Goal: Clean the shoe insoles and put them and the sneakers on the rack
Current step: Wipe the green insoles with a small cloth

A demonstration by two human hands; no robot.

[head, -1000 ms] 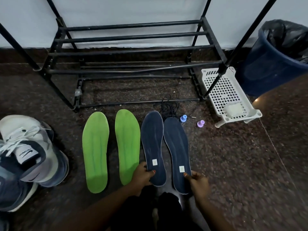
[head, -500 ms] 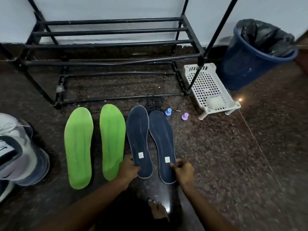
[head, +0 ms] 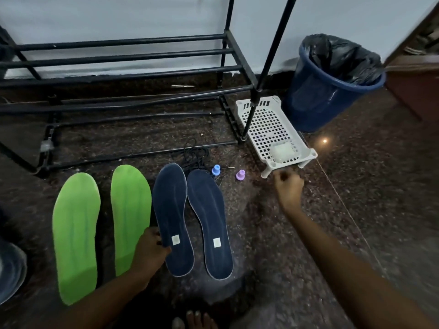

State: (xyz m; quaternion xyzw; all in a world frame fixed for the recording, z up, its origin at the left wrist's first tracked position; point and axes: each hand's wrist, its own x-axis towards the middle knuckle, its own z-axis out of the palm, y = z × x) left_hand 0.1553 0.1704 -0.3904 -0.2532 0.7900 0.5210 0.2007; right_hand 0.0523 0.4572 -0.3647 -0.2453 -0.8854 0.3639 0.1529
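Head view: four insoles lie side by side on the dark speckled stone floor (head: 320, 245), in front of the black metal tube rack (head: 123, 58). There are two bright green foam insoles (head: 76, 233) on the left and two dark blue fabric insoles (head: 210, 222) on the right.

The left hand (head: 152, 248) holds the left one of the dark blue pair near its heel end. The thumb lies on top of the edge, and the fingers seem to go under it, so they are clamped on this insole.

The right hand (head: 288, 184) is stretched out toward the white perforated plastic tray (head: 268, 119), just beside its front corner. This hand is blurred, so I cannot tell if its fingers are apart or together.

A pale block (head: 282, 150), maybe a sponge or a soap, lies in the tray. A grey-blue sneaker (head: 9, 269) shows only partly at the left edge, on the floor.

I judge that the task is at an early part. The insoles are out of the shoes and laid in a row, but I see no sign of cleaning. No insole is on the rack, and neither is the sneaker. What is left is to clean all four insoles and then to place them and the sneakers on the rack.
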